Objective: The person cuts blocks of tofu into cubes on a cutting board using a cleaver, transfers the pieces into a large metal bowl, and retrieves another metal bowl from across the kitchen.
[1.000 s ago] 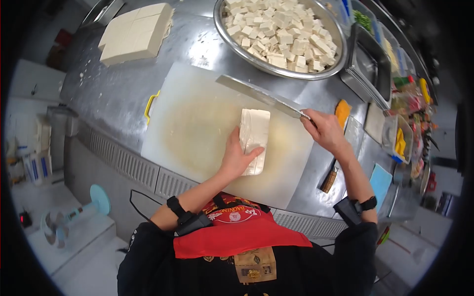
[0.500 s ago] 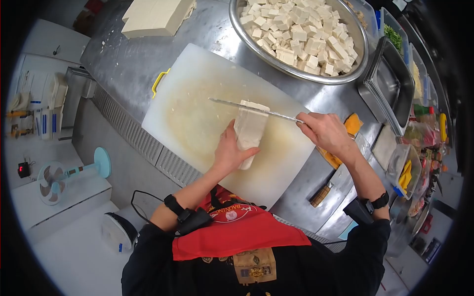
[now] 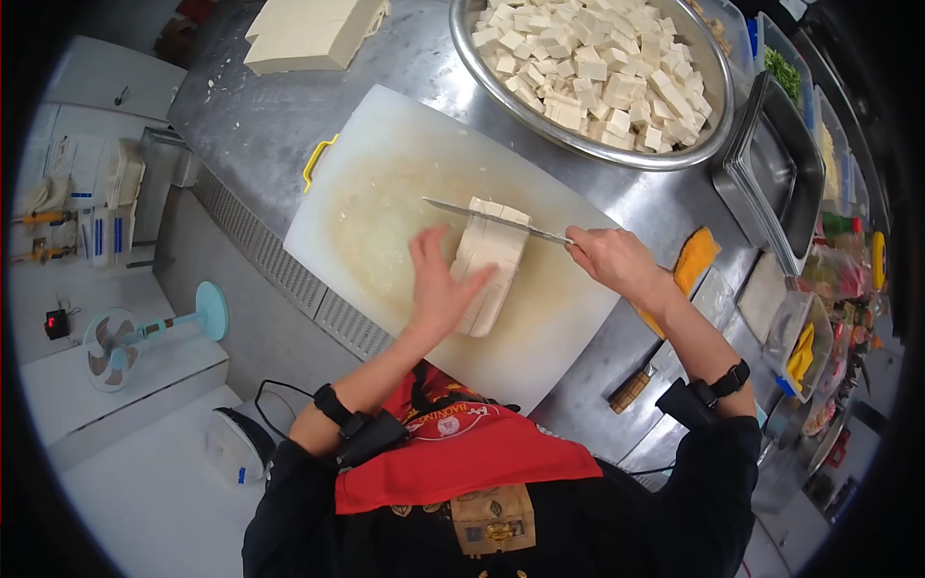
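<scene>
A pale tofu block (image 3: 493, 255) lies on the white cutting board (image 3: 376, 125), with cut lines visible across it. My right hand (image 3: 617, 262) grips a knife (image 3: 482, 214) whose blade lies across the far part of the block. Just left of the tofu is my left hand (image 3: 438, 289), fingers spread and off the block's left side. Its thumb reaches over the tofu; whether it touches I cannot tell. Beyond the board, a large steel bowl (image 3: 578, 143) holds many tofu cubes (image 3: 588, 67). A larger uncut tofu slab (image 3: 313, 34) sits at the far left.
Right of the board lie an orange cloth (image 3: 697, 258) and a wooden-handled cleaver or knife (image 3: 631, 390). Stacked metal trays (image 3: 771, 173) and a clear tub with a yellow cloth (image 3: 802, 354) stand farther right. A yellow handle (image 3: 316, 162) projects from the board's left edge.
My left hand has loosened from the tofu, its fingers spreading and moving left. The knife blade is still across the block, with the right hand still on it. The view has shifted slightly.
</scene>
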